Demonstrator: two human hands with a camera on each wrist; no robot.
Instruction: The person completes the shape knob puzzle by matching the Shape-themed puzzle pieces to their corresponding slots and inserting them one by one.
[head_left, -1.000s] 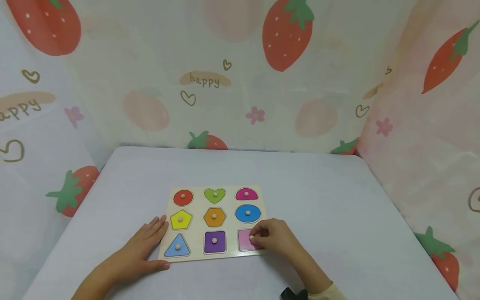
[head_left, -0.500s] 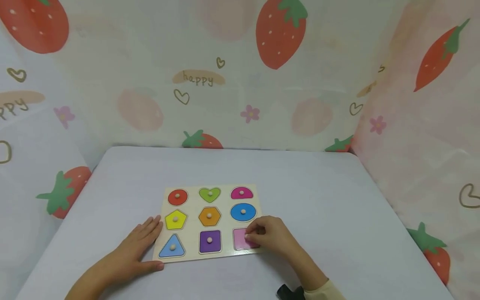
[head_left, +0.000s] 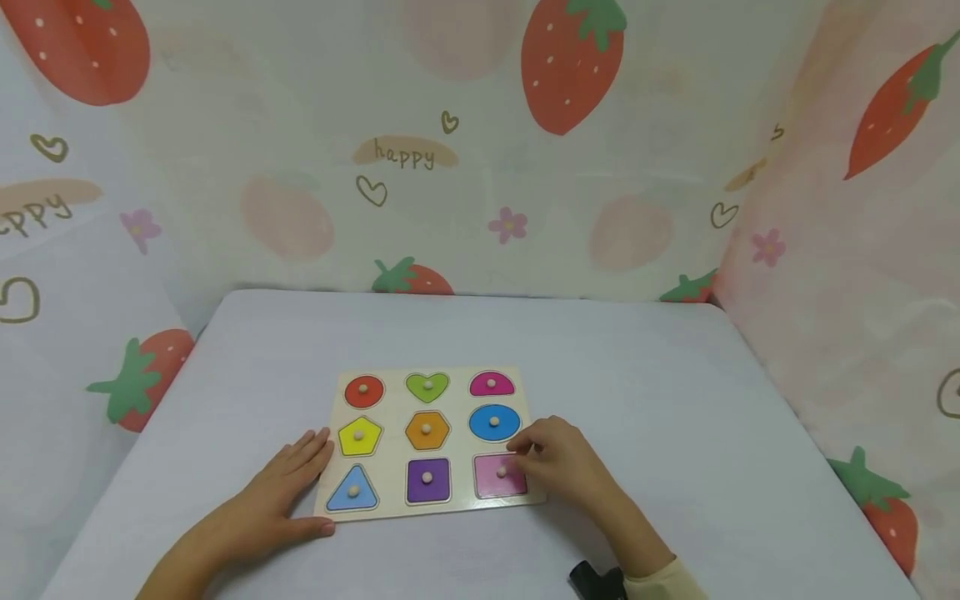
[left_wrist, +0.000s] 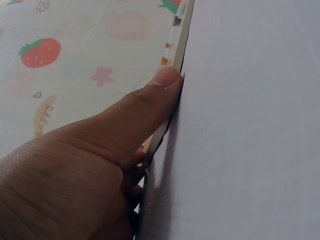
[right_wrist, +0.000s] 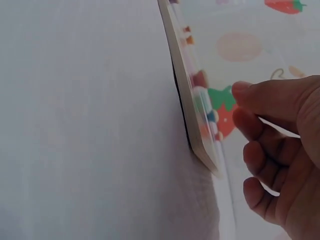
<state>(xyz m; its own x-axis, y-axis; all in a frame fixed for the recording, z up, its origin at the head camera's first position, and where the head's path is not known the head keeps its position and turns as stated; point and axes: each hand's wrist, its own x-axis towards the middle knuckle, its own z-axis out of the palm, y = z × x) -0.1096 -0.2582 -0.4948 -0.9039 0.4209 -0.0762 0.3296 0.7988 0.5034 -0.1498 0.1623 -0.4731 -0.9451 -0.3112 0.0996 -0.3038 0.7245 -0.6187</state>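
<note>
A wooden shape puzzle board [head_left: 392, 492] lies on the white table, each coloured piece in its recess with a small knob on top. My left hand [head_left: 273, 496] rests at the board's left side, fingers extended along the edge. In the left wrist view its thumb [left_wrist: 165, 80] touches the board's front edge [left_wrist: 185, 35]. My right hand [head_left: 566, 462] hovers at the lower right corner, holding nothing, fingers loosely bent. Just left of its fingertips is the pink rectangle piece [head_left: 491, 483], its knob uncovered. In the right wrist view the fingers [right_wrist: 255, 160] stand apart from the board's edge.
The white table [head_left: 637, 367] extends around the board. Strawberry-print cloth [head_left: 450, 225] hangs at the back and both sides. Near the right sleeve [head_left: 663, 583] a black object [head_left: 596, 581] shows at the bottom edge.
My right hand has let go of the pink rectangle's knob and moved slightly up and right. The left hand stays at the board's edge. The head view has shifted a little.
</note>
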